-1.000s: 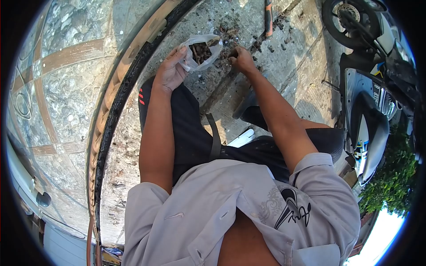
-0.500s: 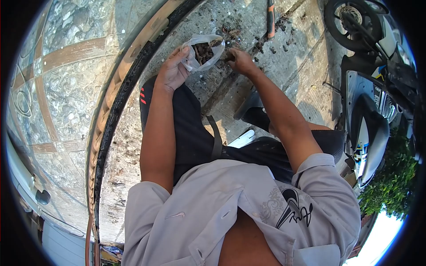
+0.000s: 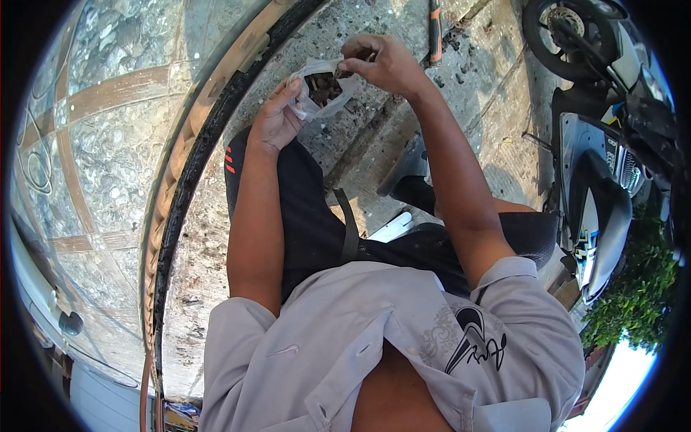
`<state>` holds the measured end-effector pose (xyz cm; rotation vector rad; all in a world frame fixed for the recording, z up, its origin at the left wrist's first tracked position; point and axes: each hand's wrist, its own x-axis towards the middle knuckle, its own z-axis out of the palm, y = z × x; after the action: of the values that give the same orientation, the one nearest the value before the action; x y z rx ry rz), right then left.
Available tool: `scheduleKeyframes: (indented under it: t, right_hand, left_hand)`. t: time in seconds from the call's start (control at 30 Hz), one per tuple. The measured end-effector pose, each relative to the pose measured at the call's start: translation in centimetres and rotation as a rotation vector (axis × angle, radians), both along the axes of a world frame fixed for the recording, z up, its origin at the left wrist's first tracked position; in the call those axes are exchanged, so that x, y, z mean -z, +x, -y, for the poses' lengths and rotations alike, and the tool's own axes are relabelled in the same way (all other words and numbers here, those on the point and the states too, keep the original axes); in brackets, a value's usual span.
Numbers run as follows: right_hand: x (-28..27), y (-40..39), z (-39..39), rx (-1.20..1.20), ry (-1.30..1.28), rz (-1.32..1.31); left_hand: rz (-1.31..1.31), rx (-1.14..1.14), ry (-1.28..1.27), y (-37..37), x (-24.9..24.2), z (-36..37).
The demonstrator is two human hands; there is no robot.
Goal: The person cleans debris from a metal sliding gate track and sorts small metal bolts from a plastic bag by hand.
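Observation:
A clear plastic bag (image 3: 332, 109) with its mouth open hangs over the concrete floor. Dark brown chunks (image 3: 322, 89) lie inside it. My left hand (image 3: 277, 119) grips the bag's left side, thumb near the rim. At the bag's right upper edge is my right hand (image 3: 381, 63), its fingers bent together at the rim. What sits between those fingers is too small and hidden to make out.
A tool with an orange and black handle (image 3: 435, 32) lies on the floor near dark scraps (image 3: 455, 36). A parked motorbike (image 3: 604, 158) stands at the right. Along the left curves a raised brown and black edge (image 3: 209, 108).
My right hand has risen from the floor beside the bag to the bag's mouth. The bag's opening has narrowed, while my left hand stays almost in place.

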<state>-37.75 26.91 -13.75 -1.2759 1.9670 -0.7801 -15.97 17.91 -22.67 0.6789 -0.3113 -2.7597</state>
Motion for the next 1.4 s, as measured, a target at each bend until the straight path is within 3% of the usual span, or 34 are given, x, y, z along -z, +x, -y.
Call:
scheduleKeyframes:
  t: [0.03,0.13,0.23,0.33,0.47,0.5,0.7,0.9,1.0,1.13,1.17,1.27,1.37,1.4]
  right_hand:
    - [1.2,-0.8,0.1,0.217,0.025,0.011]
    - [9.1,-3.8,-1.7,0.194,0.283,-0.186]
    - [14.3,-2.8,-4.6,0.151,0.180,-0.375]
    - [14.9,-2.4,-4.8,0.249,0.299,-0.236]
    - [12.6,-4.1,-3.0,0.304,0.066,-0.262]
    - [12.3,-4.6,-2.1,0.243,0.104,-0.383]
    - [13.7,-4.8,0.2,-0.019,0.111,-0.543]
    - [13.9,-6.0,-0.2,0.070,0.215,-0.339]
    - [13.1,-6.0,-0.2,0.195,0.088,-0.354]
    - [10.3,-7.2,-0.6,0.450,0.028,0.135]
    - [7.9,-6.2,-0.6,0.417,-0.117,0.276]
    - [0.5,-3.1,-0.5,0.147,-0.074,0.319]
    - [-1.3,-0.4,0.3,-0.228,-0.071,0.111]
    - [-1.2,-0.3,0.5,-0.207,-0.061,0.110]
  left_hand:
    - [-0.013,-0.003,0.009,0.2,0.2,0.0]
    - [0.013,0.007,-0.003,0.2,0.7,0.2]
    - [0.033,0.002,-0.006,0.0,0.3,0.1]
    - [0.041,-0.008,-0.007,0.1,0.4,0.1]
    - [0.015,0.009,-0.010,0.1,0.7,0.1]
    - [0.008,0.013,-0.011,0.1,0.7,0.1]
    - [0.012,-0.002,-0.007,0.0,0.4,0.2]
    - [-0.010,0.003,0.020,-0.2,0.4,0.4]
    - [-0.005,0.001,0.018,0.0,0.6,0.6]
    - [0.009,-0.009,-0.002,-0.1,0.6,0.4]
    - [0.011,-0.010,0.003,-0.1,0.7,0.4]
    - [0.001,0.000,0.011,-0.2,0.7,0.3]
    - [-0.009,0.013,0.003,-0.2,0.6,0.4]
    - [-0.001,0.009,-0.001,-0.2,0.4,0.2]
